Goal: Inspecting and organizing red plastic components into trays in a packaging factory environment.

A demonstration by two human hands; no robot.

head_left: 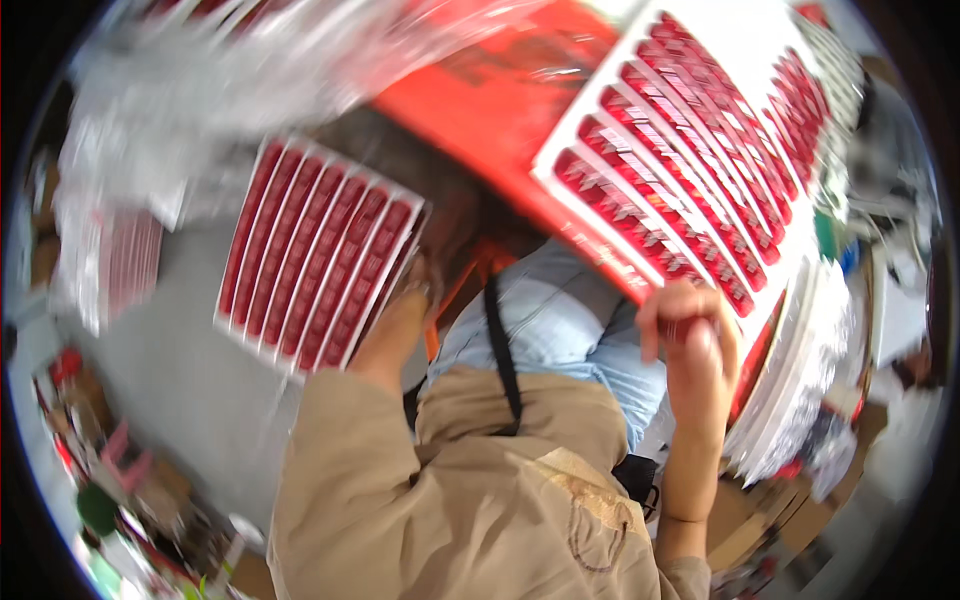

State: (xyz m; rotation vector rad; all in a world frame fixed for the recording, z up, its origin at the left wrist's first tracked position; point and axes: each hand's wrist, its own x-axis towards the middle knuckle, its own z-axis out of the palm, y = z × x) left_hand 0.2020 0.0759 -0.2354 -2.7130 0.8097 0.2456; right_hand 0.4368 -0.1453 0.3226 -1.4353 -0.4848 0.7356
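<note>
Off to your left, red-and-white sheets (312, 258) sit beside your left hand (424, 281), its grip too hidden to tell; your right hand (697, 335) curls nearly closed around a small red piece (683, 329) near the white card (546, 162). A light pinch should serve best.

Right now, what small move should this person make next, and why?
Perhaps steady the red-striped sheets with the left hand before shifting them. They are left of the red surface, that hand shows only at their right edge, and whatever supports them is hidden. The right hand is by the near edge of another white sheet, its grip too blurred to judge.
</note>
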